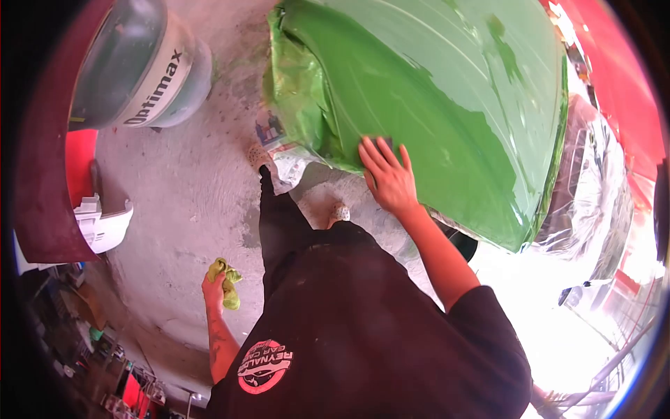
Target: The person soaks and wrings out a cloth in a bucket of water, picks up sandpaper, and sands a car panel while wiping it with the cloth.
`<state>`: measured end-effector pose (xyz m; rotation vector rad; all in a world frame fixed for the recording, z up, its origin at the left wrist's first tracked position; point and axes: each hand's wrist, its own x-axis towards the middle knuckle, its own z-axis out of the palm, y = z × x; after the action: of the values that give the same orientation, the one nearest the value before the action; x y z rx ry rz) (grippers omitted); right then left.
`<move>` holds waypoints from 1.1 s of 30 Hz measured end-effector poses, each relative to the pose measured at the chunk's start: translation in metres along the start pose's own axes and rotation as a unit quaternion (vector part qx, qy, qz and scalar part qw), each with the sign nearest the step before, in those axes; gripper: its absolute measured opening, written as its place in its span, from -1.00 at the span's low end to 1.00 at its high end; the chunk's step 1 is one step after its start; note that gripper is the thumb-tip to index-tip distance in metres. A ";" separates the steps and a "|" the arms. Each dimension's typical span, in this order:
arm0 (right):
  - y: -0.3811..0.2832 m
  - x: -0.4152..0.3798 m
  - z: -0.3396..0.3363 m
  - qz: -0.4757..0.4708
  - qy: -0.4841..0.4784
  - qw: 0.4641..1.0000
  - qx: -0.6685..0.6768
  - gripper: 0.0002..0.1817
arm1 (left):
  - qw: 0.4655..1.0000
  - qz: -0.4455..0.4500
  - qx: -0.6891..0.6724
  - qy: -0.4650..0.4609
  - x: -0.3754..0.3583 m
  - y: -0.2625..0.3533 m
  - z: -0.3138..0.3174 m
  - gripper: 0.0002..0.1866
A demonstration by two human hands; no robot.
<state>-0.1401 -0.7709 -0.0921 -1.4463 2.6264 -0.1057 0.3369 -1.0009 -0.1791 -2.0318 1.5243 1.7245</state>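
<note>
My right hand [389,176] lies with its fingers stretched over a small dark grey piece of sandpaper [385,142], pressing it on the green car panel [433,140]. Only part of the sandpaper shows between and above the fingers. The panel looks wet, with darker green and paler, duller patches and streaks of glare. My left hand [213,288] hangs low at my side, closed around a crumpled yellow-green cloth [229,283], away from the panel. Green-stained masking film [300,91] hangs along the panel's left edge.
Printed paper [287,167] hangs by my foot. A large container marked Optimax [153,84] stands at upper left, beside a dark red panel [52,153] and a white part [105,220]. Clear plastic sheeting [593,160] and a red surface [621,70] lie to the right.
</note>
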 end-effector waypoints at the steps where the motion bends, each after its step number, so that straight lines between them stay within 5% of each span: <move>1: 0.005 -0.030 -0.001 0.012 -0.013 1.000 -0.006 -0.45 | 1.000 0.002 -0.007 -0.010 -0.003 0.003 0.005 -0.71; 5: 0.043 -0.121 -0.001 0.043 -0.050 0.998 -0.020 -0.44 | 0.999 0.024 0.002 -0.026 -0.013 0.011 0.019 -0.70; 8: 0.056 -0.119 -0.005 0.008 -0.050 0.999 -0.011 -0.43 | 1.000 0.017 0.008 -0.023 -0.018 0.010 0.021 -0.71; 26: 0.014 0.283 0.021 -0.105 0.123 0.985 -0.061 -0.53 | 0.995 -0.084 -0.033 0.047 -0.042 -0.013 -0.035 -0.67; 33: -0.008 0.223 0.025 0.037 0.133 0.990 -0.021 -0.45 | 0.997 -0.021 -0.052 0.051 -0.025 0.016 -0.051 -0.63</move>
<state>-0.2467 -0.9632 -0.1358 -1.4363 2.9061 -0.2546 0.3653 -1.0246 -0.1331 -2.2195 1.4346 1.7445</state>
